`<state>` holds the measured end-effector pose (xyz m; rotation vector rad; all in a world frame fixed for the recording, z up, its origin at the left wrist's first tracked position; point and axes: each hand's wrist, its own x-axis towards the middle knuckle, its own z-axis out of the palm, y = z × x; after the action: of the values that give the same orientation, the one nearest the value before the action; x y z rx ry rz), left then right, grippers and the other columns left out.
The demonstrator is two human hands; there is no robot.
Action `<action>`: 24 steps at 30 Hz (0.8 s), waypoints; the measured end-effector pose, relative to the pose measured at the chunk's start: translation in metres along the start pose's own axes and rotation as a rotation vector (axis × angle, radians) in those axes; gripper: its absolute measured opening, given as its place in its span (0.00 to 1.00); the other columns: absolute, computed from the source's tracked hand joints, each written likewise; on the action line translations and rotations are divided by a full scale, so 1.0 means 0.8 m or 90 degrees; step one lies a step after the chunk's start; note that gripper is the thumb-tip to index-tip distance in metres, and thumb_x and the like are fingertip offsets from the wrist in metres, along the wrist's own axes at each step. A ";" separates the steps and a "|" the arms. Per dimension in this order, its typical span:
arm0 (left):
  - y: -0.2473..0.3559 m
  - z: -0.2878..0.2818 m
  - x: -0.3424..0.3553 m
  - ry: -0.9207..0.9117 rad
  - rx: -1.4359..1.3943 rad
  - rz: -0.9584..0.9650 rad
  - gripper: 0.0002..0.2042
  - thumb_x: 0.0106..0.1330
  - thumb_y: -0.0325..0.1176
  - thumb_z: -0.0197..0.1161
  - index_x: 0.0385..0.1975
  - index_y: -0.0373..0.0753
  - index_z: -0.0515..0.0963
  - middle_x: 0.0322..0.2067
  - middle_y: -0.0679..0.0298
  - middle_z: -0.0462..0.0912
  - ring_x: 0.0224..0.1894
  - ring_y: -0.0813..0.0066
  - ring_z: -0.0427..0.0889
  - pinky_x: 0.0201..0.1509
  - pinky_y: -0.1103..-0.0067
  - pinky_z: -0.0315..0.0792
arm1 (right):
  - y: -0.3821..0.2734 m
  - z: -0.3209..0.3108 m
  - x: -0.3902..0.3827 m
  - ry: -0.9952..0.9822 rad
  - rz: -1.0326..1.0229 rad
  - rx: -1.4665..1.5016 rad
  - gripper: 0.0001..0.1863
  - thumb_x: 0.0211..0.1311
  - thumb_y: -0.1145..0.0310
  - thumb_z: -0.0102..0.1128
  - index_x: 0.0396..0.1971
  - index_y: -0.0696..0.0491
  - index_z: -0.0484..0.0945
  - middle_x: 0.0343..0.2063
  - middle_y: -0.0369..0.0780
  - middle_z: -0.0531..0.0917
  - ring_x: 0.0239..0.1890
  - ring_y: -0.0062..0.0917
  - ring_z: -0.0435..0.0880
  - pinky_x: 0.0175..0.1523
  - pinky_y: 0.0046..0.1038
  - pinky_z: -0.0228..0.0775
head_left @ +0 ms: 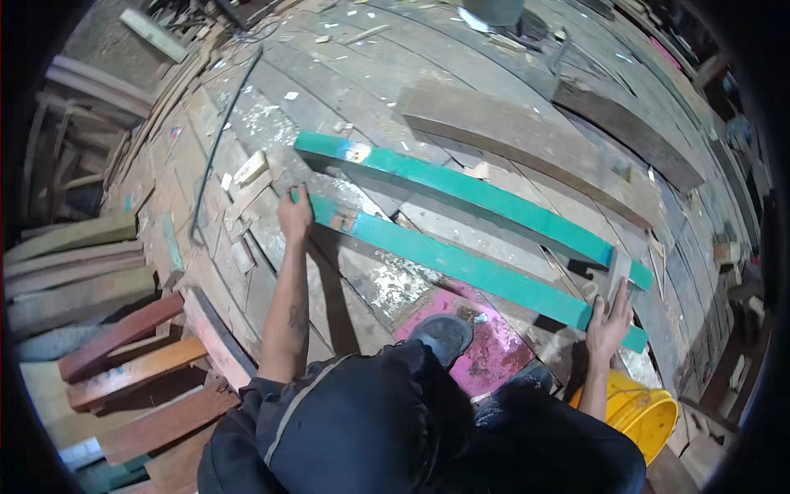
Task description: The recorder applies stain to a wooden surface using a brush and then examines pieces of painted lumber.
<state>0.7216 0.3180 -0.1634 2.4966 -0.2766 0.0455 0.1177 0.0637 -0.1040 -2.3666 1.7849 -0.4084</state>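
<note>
Two long teal-painted wooden beams lie roughly side by side on the plank floor, slanting down to the right. My left hand (296,212) is closed around the left end of the near beam (461,265), beside a bare wood patch. On that same beam's right part, my right hand (609,323) grips over the top, its fingertips touching a short greyish wood piece (617,270). This piece bridges toward the far beam (461,189), which has a pale patch near its left end. Whether the piece is fixed to the beams I cannot tell.
Beyond the teal beams lie a bare brown timber (527,152) and a darker timber (629,136). A pink board (494,350) is under my foot. A yellow bucket (646,420) lies at right. Stacked timbers (123,321) fill the left; a thin dark rod (220,136) lies beyond them.
</note>
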 end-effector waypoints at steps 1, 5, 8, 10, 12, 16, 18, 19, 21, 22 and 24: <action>-0.007 -0.002 0.002 0.015 -0.011 0.007 0.28 0.68 0.55 0.58 0.56 0.37 0.79 0.51 0.38 0.81 0.56 0.40 0.79 0.60 0.59 0.71 | 0.000 0.000 0.000 -0.004 -0.017 0.011 0.34 0.69 0.63 0.57 0.74 0.48 0.62 0.66 0.50 0.73 0.66 0.51 0.70 0.72 0.44 0.57; 0.024 0.010 -0.013 -0.013 -0.017 0.045 0.25 0.68 0.52 0.58 0.56 0.38 0.79 0.52 0.43 0.81 0.55 0.41 0.79 0.60 0.59 0.71 | 0.014 -0.010 -0.001 -0.005 0.033 0.052 0.33 0.69 0.64 0.58 0.73 0.47 0.64 0.65 0.49 0.75 0.64 0.52 0.72 0.68 0.45 0.62; 0.020 0.005 -0.012 0.062 0.108 0.137 0.24 0.66 0.49 0.61 0.59 0.44 0.78 0.63 0.50 0.72 0.65 0.48 0.69 0.71 0.56 0.60 | 0.021 0.003 0.000 0.003 -0.001 0.015 0.34 0.69 0.63 0.58 0.74 0.44 0.62 0.65 0.49 0.74 0.62 0.52 0.73 0.67 0.45 0.63; 0.044 0.002 -0.026 0.083 0.152 0.302 0.26 0.65 0.48 0.63 0.61 0.44 0.76 0.65 0.50 0.70 0.67 0.47 0.66 0.73 0.53 0.55 | 0.027 0.006 0.001 0.007 -0.013 0.020 0.34 0.70 0.62 0.57 0.75 0.43 0.60 0.64 0.51 0.74 0.61 0.53 0.73 0.66 0.45 0.64; 0.084 -0.001 -0.056 0.034 0.051 0.421 0.29 0.64 0.45 0.66 0.63 0.43 0.73 0.66 0.50 0.67 0.69 0.43 0.64 0.72 0.55 0.56 | 0.018 0.001 0.002 -0.018 0.007 0.048 0.34 0.70 0.62 0.56 0.75 0.43 0.60 0.64 0.53 0.74 0.61 0.53 0.73 0.65 0.45 0.65; 0.145 0.030 -0.111 -0.074 0.080 0.499 0.31 0.68 0.54 0.61 0.70 0.50 0.69 0.73 0.52 0.60 0.76 0.44 0.53 0.78 0.49 0.44 | 0.021 -0.002 0.004 -0.038 0.022 0.070 0.35 0.70 0.63 0.56 0.75 0.43 0.60 0.62 0.56 0.74 0.62 0.53 0.73 0.64 0.45 0.66; 0.155 0.036 -0.122 -0.155 0.096 0.500 0.32 0.68 0.58 0.58 0.71 0.54 0.68 0.75 0.55 0.57 0.78 0.46 0.49 0.78 0.48 0.41 | 0.023 0.007 0.006 0.007 -0.041 0.097 0.34 0.70 0.63 0.55 0.75 0.46 0.60 0.64 0.56 0.73 0.63 0.53 0.73 0.65 0.45 0.66; 0.154 0.038 -0.127 -0.191 0.124 0.506 0.32 0.68 0.59 0.58 0.71 0.55 0.67 0.75 0.55 0.57 0.78 0.48 0.50 0.78 0.48 0.42 | 0.016 0.003 0.008 -0.002 -0.051 0.097 0.34 0.70 0.63 0.55 0.75 0.46 0.60 0.64 0.56 0.73 0.63 0.53 0.73 0.65 0.45 0.66; 0.152 0.042 -0.124 -0.185 0.110 0.488 0.32 0.68 0.59 0.57 0.71 0.56 0.67 0.75 0.56 0.57 0.78 0.49 0.50 0.78 0.48 0.41 | 0.000 -0.006 0.008 -0.018 -0.005 0.124 0.33 0.71 0.63 0.55 0.75 0.48 0.61 0.67 0.55 0.71 0.65 0.53 0.72 0.66 0.45 0.65; 0.153 0.044 -0.122 -0.180 0.096 0.489 0.32 0.68 0.59 0.57 0.72 0.57 0.67 0.75 0.57 0.57 0.78 0.51 0.50 0.78 0.48 0.41 | 0.016 -0.001 0.009 -0.024 0.005 0.103 0.32 0.72 0.62 0.54 0.74 0.49 0.61 0.68 0.55 0.69 0.68 0.52 0.70 0.67 0.44 0.64; 0.149 0.043 -0.122 -0.188 0.112 0.483 0.33 0.67 0.59 0.57 0.72 0.56 0.66 0.76 0.56 0.57 0.79 0.50 0.49 0.79 0.48 0.41 | 0.025 0.005 0.010 -0.024 -0.021 0.095 0.32 0.73 0.62 0.54 0.74 0.49 0.61 0.69 0.54 0.68 0.69 0.51 0.69 0.68 0.43 0.64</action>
<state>0.6004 0.2222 -0.1311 2.4136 -1.3755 0.0086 0.1023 0.0502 -0.1123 -2.2878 1.6409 -0.4805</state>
